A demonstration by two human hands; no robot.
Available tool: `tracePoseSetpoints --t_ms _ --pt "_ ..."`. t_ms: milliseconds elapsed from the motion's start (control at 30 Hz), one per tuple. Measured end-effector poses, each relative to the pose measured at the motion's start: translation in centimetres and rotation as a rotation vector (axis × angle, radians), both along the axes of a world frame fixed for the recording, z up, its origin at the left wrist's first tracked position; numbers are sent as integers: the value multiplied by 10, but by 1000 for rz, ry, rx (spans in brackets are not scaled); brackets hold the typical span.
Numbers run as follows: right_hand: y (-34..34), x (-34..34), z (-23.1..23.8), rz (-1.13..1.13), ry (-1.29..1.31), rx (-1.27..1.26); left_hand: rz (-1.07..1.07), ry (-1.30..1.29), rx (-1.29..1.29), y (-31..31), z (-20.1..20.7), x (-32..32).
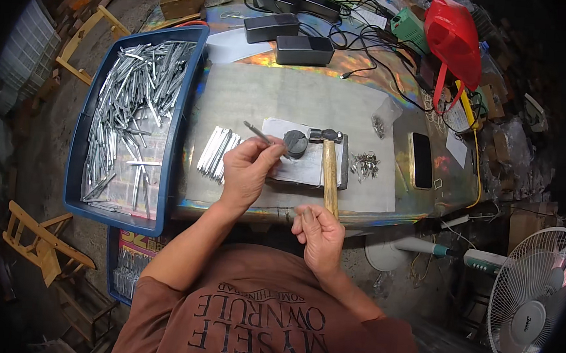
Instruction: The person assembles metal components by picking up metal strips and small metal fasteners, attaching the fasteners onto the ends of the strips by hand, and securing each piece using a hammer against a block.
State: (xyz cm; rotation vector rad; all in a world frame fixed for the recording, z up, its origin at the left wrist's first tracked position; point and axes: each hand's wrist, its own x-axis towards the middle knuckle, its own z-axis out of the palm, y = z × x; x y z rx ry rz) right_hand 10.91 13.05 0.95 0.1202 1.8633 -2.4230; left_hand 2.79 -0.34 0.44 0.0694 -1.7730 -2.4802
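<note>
My left hand (252, 168) is closed in a pinch on a thin grey metal rod (256, 132), which slants up to the left. Just right of its fingertips, a round dark metal block (295, 144) rests on white paper (296, 171). A hammer (330, 173) with a wooden handle lies with its head at the far edge of the paper. Before the handle's near end, my right hand (319, 237) has its fingers curled together; what they hold, if anything, is hidden. A row of silvery metal strips (218, 152) lies left of the paper, and small metal pieces (365, 165) lie right of the hammer.
A blue tray (179, 136) at the left is heaped with metal strips. Black boxes (305, 51) and tangled cables stand at the back. A phone (420, 160), a plastic bag of small parts (380, 124) and a red bag (455, 41) are rightward. A fan (528, 318) stands lower right.
</note>
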Motion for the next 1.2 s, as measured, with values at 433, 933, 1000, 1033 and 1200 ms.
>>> tracePoseSetpoints --t_ms 433,933,1000,1033,1200 --pt "16 15 -7 70 -2 95 24 114 -197 13 -11 -24" --pt "31 0 7 -19 326 336 22 406 -625 8 -3 -32" --pt "34 -18 17 -55 417 442 -26 533 -763 7 -3 -35" --pt "34 -30 24 -74 441 498 -21 535 -764 6 -2 -35" --pt "21 -96 47 -94 723 701 -73 527 -725 9 2 -35"
